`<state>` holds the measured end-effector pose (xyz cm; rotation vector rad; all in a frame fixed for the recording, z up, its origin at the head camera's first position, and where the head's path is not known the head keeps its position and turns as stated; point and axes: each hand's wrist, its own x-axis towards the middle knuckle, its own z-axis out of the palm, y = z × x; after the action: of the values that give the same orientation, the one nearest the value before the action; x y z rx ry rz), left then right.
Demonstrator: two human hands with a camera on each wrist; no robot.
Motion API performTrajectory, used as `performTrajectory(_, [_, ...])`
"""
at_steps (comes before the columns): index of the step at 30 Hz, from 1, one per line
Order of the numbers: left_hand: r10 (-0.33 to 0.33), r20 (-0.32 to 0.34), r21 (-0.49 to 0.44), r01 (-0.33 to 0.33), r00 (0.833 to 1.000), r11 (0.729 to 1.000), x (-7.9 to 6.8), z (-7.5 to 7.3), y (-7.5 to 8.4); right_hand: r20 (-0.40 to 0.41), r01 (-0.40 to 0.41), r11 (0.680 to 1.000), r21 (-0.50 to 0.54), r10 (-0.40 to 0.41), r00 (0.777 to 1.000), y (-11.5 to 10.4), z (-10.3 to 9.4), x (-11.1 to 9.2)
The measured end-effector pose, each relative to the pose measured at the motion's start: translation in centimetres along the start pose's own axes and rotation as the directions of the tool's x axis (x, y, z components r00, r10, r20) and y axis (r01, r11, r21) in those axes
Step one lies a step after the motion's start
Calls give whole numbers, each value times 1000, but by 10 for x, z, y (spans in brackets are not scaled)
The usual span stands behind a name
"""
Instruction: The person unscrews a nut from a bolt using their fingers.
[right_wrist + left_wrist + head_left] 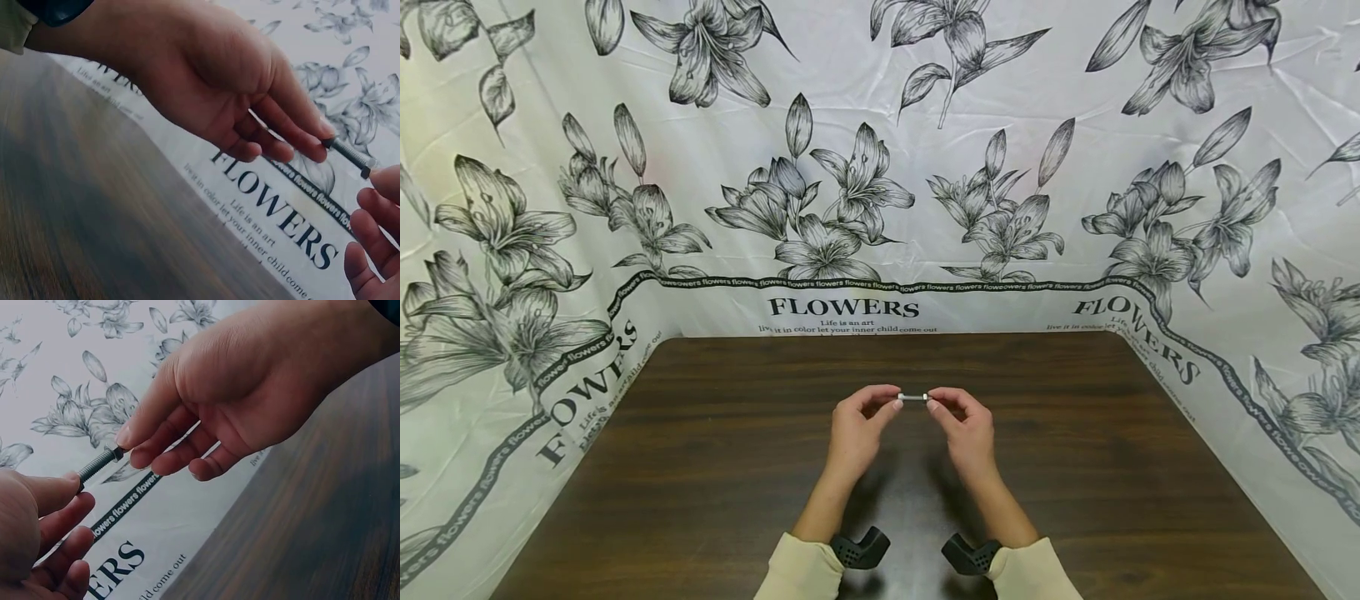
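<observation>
A small metal bolt is held roughly level between both hands, above the dark wooden table. Its threaded shank shows bare in the left wrist view. My left hand pinches the left end between thumb and index finger, where a hex piece shows at the fingertips. From the other side, my right hand pinches the opposite end with thumb and fingertip, partly covering a dark hex end. The remaining fingers of both hands are bent and apart from the bolt.
The wooden table spreads beneath both arms. A white cloth printed with flowers and lettering stands behind it and along both sides. Black devices are strapped at the wrists, beside cream sleeves.
</observation>
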<state>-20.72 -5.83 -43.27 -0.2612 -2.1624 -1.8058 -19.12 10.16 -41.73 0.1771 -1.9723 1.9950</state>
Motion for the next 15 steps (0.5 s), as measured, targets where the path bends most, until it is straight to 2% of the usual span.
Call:
performTrajectory(9, [22, 2, -29, -21, 1000, 999, -11, -6, 35, -9, -36, 998, 54, 37, 999, -3, 4, -3])
performTrajectory(15, [40, -11, -57, -41, 999, 998, -11, -7, 36, -5, -33, 998, 62, 34, 999, -2, 5, -4])
